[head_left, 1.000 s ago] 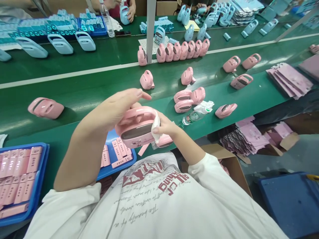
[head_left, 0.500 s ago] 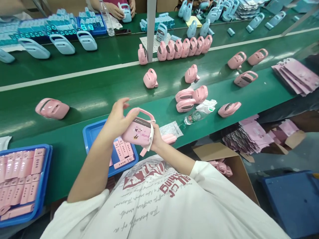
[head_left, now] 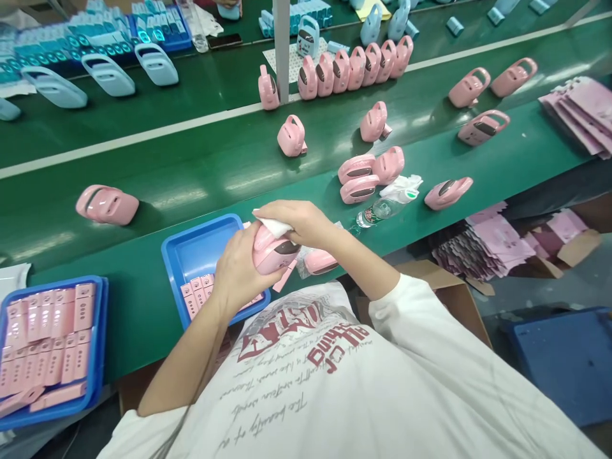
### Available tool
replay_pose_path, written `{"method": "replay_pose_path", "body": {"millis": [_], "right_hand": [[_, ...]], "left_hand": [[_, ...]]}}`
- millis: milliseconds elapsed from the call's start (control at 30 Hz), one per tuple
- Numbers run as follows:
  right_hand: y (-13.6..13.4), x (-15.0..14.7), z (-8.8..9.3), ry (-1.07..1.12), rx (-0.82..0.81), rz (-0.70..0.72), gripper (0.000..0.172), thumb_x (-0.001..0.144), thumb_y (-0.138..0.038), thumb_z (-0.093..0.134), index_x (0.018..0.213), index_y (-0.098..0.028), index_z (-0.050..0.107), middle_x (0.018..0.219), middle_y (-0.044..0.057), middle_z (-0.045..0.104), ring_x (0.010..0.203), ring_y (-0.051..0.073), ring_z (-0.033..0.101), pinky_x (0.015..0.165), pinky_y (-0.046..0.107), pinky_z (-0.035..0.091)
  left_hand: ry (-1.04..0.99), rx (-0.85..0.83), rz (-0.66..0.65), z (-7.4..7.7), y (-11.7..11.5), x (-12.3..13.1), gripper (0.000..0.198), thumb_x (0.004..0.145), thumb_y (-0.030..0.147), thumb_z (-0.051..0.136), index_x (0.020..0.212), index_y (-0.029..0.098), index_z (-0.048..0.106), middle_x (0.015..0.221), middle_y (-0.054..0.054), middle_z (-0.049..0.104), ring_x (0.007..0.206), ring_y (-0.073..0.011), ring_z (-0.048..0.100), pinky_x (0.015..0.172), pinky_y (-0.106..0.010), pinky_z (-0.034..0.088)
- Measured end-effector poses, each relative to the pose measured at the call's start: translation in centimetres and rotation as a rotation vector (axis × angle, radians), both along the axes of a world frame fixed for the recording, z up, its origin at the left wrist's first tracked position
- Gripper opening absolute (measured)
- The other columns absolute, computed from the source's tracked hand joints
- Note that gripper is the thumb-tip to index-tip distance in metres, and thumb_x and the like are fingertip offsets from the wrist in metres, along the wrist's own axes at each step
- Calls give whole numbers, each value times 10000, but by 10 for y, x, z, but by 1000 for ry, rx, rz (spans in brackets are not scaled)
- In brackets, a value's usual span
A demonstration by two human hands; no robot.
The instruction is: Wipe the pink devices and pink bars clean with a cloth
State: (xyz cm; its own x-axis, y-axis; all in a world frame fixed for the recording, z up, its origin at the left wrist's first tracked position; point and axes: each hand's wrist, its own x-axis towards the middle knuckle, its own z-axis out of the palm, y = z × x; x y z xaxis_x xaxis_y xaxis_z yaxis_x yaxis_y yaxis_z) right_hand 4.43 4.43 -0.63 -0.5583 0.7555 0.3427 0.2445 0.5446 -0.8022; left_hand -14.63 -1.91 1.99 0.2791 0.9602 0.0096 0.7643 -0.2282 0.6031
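My left hand (head_left: 239, 271) is wrapped round a pink handled plastic case (head_left: 273, 256) with a dark oval window, tilted above the bench edge. My right hand (head_left: 306, 223) grips a white cloth (head_left: 275, 227) and presses it against the upper part of the case. The fingers of both hands partly hide the case. Just below them, a narrow pink strip-shaped part (head_left: 285, 278) sticks out. Right of the hands, another pink case (head_left: 320, 261) lies on a clear plastic bag. A blue tray (head_left: 201, 245) with small pink blocks (head_left: 197, 292) stands under and left of my left hand.
Another blue tray (head_left: 102, 344) full of pink blocks stands at the left. Several pink cases (head_left: 356, 70) line up behind the white stripe beside a grey post (head_left: 282, 51). A plastic bottle (head_left: 377, 211) lies right of the hands. An open carton (head_left: 459, 293) stands below the bench.
My right hand has come up from the case's right side to its top with the cloth. The case has turned, its printed face now mostly hidden. The view has shifted slightly.
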Motion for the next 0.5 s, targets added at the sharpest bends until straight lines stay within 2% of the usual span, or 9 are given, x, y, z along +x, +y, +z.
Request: {"method": "replay_pose_path", "body": {"millis": [67,133,233,300,333,367,433,500], "right_hand": [[2,5,3,-4,21,75,430,850,-204,467,1268,-192,568,1314,70,591,1228,210,535,1035,355,409],[1,7,0,70,-16,69,477,902,-351,453,1349,-188,483,1400,86,512,1308,225,460,1085,372,363],[-10,-3,-8,205,-71,-155,677,892,-637,331,1411,-207,385,1486,85,394,1417,252,293,1157,407,257],[-19,-16,-10,232,-34,-306,788,835,-746,280,1413,-219,373,1514,81,343,1460,270,172,1191,440,164],[-23,-23,-10,216,-2,-331,812,814,-770,282,1405,-223,385,1521,80,330,1469,279,128,1199,462,116],[-27,-28,-8,188,25,-314,813,800,-780,299,1388,-230,411,1521,75,332,1472,285,107,1201,482,74],[-29,-33,-5,125,25,-195,767,776,-783,365,1329,-267,488,1493,51,388,1464,290,153,1202,495,37],[-29,-31,-6,139,-69,-115,715,731,-785,448,1252,-307,556,1438,25,465,1436,287,250,1204,479,93]], "left_hand": [[2,34,29,2,0,1,871,577,471,775,1334,202,439,1216,-120,584,1141,-347,548,944,-476,452],[-47,57,94,3,0,2,919,557,469,789,1353,200,416,1282,-126,547,1187,-346,520,988,-471,427],[-145,55,216,5,1,3,995,514,437,825,1377,226,376,1371,-118,479,1244,-344,480,1038,-450,397],[-188,45,265,6,3,5,999,489,406,839,1365,242,389,1372,-109,476,1253,-348,472,1056,-448,380],[-206,41,271,6,5,6,973,488,390,838,1349,244,408,1360,-105,487,1253,-348,471,1064,-450,371],[-227,32,266,5,8,7,928,495,373,831,1325,246,434,1343,-98,504,1250,-343,475,1069,-451,365],[-310,-7,255,2,15,8,825,504,338,817,1257,256,491,1303,-73,539,1229,-319,496,1068,-441,371],[-478,-80,291,-3,22,7,742,487,323,817,1172,251,539,1233,-53,584,1174,-299,538,1037,-430,411]]}}
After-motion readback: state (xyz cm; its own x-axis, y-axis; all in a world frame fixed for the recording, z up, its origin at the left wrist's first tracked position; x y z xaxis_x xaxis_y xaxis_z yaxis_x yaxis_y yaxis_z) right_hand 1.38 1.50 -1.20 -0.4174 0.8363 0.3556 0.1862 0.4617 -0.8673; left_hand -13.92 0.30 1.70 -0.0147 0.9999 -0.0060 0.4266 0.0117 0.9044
